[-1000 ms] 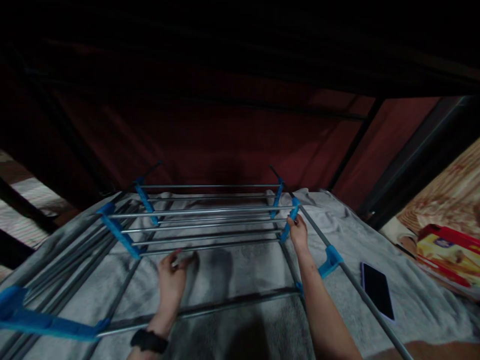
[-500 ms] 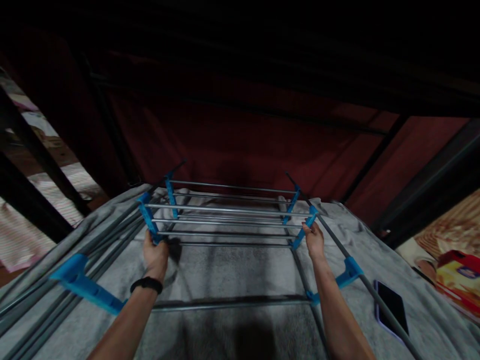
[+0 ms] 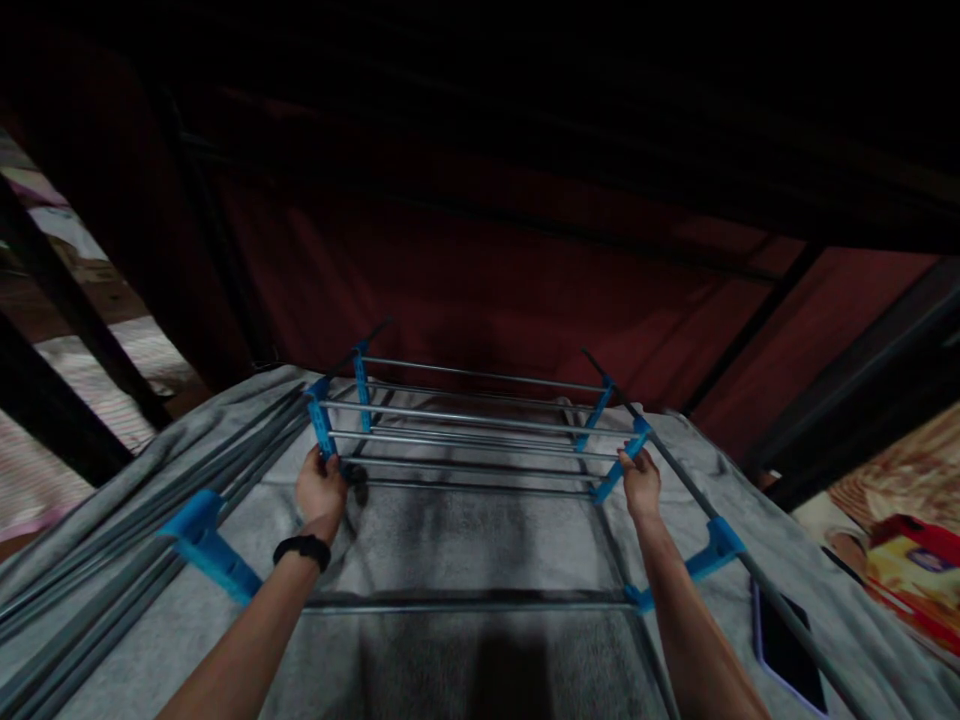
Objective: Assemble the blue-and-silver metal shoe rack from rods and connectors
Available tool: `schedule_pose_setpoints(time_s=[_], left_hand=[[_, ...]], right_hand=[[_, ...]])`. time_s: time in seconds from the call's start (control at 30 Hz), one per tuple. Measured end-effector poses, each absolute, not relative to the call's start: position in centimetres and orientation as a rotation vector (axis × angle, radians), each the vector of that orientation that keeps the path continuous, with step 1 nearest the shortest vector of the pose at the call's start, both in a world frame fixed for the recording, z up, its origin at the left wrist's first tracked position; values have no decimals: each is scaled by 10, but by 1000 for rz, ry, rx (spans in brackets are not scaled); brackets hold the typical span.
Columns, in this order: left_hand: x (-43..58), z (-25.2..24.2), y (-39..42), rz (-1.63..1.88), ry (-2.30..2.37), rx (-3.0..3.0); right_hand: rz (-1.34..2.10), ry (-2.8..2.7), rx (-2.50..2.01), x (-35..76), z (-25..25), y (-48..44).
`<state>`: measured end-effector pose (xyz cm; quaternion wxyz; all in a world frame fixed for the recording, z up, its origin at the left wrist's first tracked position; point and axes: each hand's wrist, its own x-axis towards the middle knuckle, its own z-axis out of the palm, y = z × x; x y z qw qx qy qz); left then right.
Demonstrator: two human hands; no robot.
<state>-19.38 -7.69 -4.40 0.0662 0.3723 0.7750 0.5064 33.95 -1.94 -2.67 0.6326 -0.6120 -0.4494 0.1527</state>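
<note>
Left hand (image 3: 321, 488) is on the near-left corner of the drying rack (image 3: 480, 440), grip closed round its blue bracket (image 3: 322, 428); right hand (image 3: 641, 485) mirrors it, grip wrapped on the right bracket (image 3: 619, 468). I see the rack lying over the grey blanket (image 3: 480, 540), with a dark phone (image 3: 787, 650) off to the right

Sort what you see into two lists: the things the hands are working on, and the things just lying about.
In hand:
folding rack of metal rods
left hand and right hand, each gripping one of its blue end brackets

Lying about:
dark phone, flat on the grey cloth
red and yellow box, far right
</note>
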Motion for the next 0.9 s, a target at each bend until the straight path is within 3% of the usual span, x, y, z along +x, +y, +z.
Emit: schedule_pose_setpoints(time_s=[0.9], left_hand=[[-205, -65, -75, 1627, 2152, 1075]], right_hand=[[312, -1137, -1610, 345, -44, -23]])
